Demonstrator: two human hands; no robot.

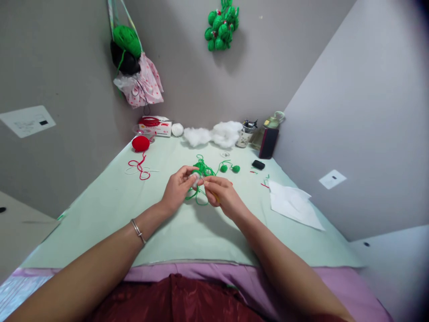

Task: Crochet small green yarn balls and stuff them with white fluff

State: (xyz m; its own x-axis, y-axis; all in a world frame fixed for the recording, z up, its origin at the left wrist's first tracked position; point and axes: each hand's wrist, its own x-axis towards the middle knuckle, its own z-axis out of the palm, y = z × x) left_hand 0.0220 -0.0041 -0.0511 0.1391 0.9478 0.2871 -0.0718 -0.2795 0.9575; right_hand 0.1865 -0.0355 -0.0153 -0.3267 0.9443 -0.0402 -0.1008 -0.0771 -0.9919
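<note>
— green yarn [208, 170] in a loose tangle mid-table [110, 197]. hands?

— both at its near edge. left hand [176, 190] part curled, thumb and fingers closed on a small green-and-white piece [196, 179], held over the pale cloth. right hand [223, 194] nearly shut, pinching a slim yellow-handled tool [217, 197], tip at the piece.

— containers, then.

— far right: patterned cup [244, 137], dark slender items [250, 124] standing up past its rim. beside it a greenish see-through bottle [257, 139], partly behind a dark upright phone [269, 143]. bottle's contents: cannot tell.

— far left?

— white box [164, 129] with red print, red-handled scissors [149, 121] lying on top. inside not visible. red yarn ball [140, 143] just in front, one strand trailing.

— and on the wall?

— pink dotted bag [151, 82] hanging by the corner, contents hidden. green yarn ball [127, 40] above a black item [124, 59] next to it; whether one holds the other, unclear.

— between box and cup?

— white fluffy wads [226, 134], uncontained, on the cloth. two small green balls [236, 169] nearer, right of the tangle.
</note>
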